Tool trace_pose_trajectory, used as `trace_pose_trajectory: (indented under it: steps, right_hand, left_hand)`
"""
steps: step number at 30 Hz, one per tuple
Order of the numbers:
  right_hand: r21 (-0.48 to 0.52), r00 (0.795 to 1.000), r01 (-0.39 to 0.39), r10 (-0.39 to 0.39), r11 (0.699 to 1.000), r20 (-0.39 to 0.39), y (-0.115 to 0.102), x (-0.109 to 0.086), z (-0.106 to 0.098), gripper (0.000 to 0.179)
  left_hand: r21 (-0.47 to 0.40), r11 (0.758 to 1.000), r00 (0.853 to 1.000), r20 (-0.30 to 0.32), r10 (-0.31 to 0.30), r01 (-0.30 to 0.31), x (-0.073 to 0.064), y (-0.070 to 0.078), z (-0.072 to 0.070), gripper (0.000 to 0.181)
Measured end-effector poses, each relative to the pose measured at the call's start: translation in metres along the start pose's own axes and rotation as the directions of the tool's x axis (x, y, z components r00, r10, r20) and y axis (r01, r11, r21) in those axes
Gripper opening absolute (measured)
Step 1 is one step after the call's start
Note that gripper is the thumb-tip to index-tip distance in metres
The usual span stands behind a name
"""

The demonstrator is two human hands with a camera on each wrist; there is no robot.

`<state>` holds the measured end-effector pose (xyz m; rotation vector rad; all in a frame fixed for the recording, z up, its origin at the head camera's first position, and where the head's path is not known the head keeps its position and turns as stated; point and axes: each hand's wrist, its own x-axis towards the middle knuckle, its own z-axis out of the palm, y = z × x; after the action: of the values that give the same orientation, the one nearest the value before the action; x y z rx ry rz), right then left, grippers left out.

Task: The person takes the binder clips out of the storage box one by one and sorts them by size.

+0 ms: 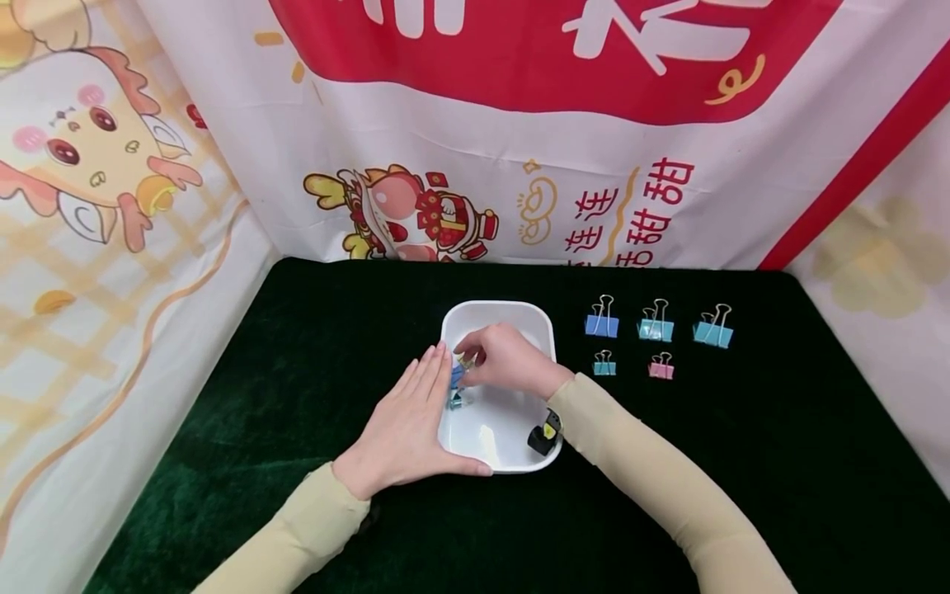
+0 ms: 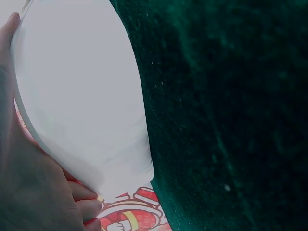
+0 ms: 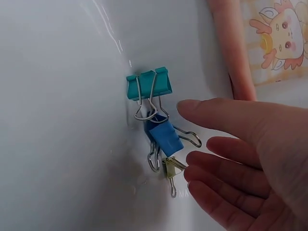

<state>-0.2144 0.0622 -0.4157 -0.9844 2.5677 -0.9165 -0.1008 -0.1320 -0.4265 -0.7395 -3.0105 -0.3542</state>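
At the centre of the head view a white tray (image 1: 512, 425) rests on a dark green cloth (image 1: 245, 429). The person's left hand (image 1: 404, 429) lies against the tray's left side, its fingers straight and close together, pointing toward the top of the frame, the thumb spread out along the lower rim. In the left wrist view the tray's pale surface takes up much of the left half, with this hand along its edge

The right hand (image 1: 512, 359) reaches into the tray from the right. In the right wrist view its thumb and gently bent fingers stand apart beside three binder clips near the tray's wall: a teal clip (image 3: 150, 85) uppermost, a blue clip (image 3: 165, 137) at mid-frame, and a small yellow clip (image 3: 169, 168) beneath. The fingertips are right by the yellow clip's handle; whether they touch it cannot be told

Right of the tray in the head view, five more clips stand in two rows: a violet-blue clip (image 1: 601, 327), a pale teal clip (image 1: 656, 331) and a turquoise clip (image 1: 712, 334) above, a little teal clip (image 1: 604, 369) and a pink clip (image 1: 660, 371) below. A printed backdrop (image 1: 482, 132) fills the top
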Motion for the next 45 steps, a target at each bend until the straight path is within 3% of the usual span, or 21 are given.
trace_pose_trajectory:
  steps: [23, 30, 36, 40, 45]
  right_hand:
    - [-0.089, 0.994, 0.000, 0.010, 0.996, 0.112, 0.000, 0.006, 0.007, 0.034]
    - [-0.083, 0.994, 0.005, 0.004, 0.997, 0.112, 0.000, 0.007, 0.008, 0.026]
    - [-0.097, 0.994, -0.017, 0.028, 0.995, 0.108, -0.001, 0.006, 0.005, 0.032]
    - [-0.095, 0.996, -0.030, 0.038, 0.995, 0.079, -0.003, 0.003, 0.001, 0.038]
    - [-0.074, 1.000, 0.014, -0.012, 0.997, 0.022, -0.011, -0.002, -0.010, 0.039]
  left_hand:
    - [-0.015, 1.000, 1.000, -0.010, 0.003, -0.003, -0.001, 0.002, -0.001, 0.143]
    - [0.002, 1.000, 1.000, 0.012, -0.001, 0.001, -0.002, 0.002, -0.001, 0.145]
    - [-0.002, 1.000, 1.000, 0.008, -0.003, 0.003, -0.002, 0.002, -0.002, 0.144]
    - [0.000, 1.000, 1.000, 0.009, -0.007, 0.007, -0.002, 0.003, -0.002, 0.144]
    - [0.003, 1.000, 1.000, 0.006, -0.008, 0.008, -0.001, 0.003, -0.002, 0.144]
